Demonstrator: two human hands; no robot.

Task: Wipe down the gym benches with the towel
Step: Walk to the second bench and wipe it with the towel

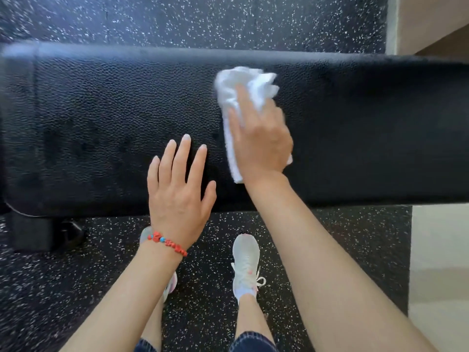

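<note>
A black padded gym bench with a pebbled vinyl surface runs across the view from left to right, standing on black rubber flooring flecked with white. The right hand lies on top of a crumpled white towel, which sits on the bench pad a little right of centre, nearer the far edge than the near one. The fingers of that hand reach forward over the cloth and press it down against the pad; bunched folds of the towel stick out beyond the fingertips, and a flat strip of it shows along the left side of the hand down to the wrist. The hand and towel are slightly blurred, so whether the thumb curls round the cloth cannot be told. The left hand is just beside it to the left, flat with its fingers straight and spread, over the near half of the pad and holding nothing; whether the palm touches the pad is unclear. A red beaded bracelet circles the left wrist. Below the bench's near edge, two white sneakers stand on the flooring, the left one mostly hidden by the left forearm. At the lower left, part of the bench's dark frame meets the floor.
</note>
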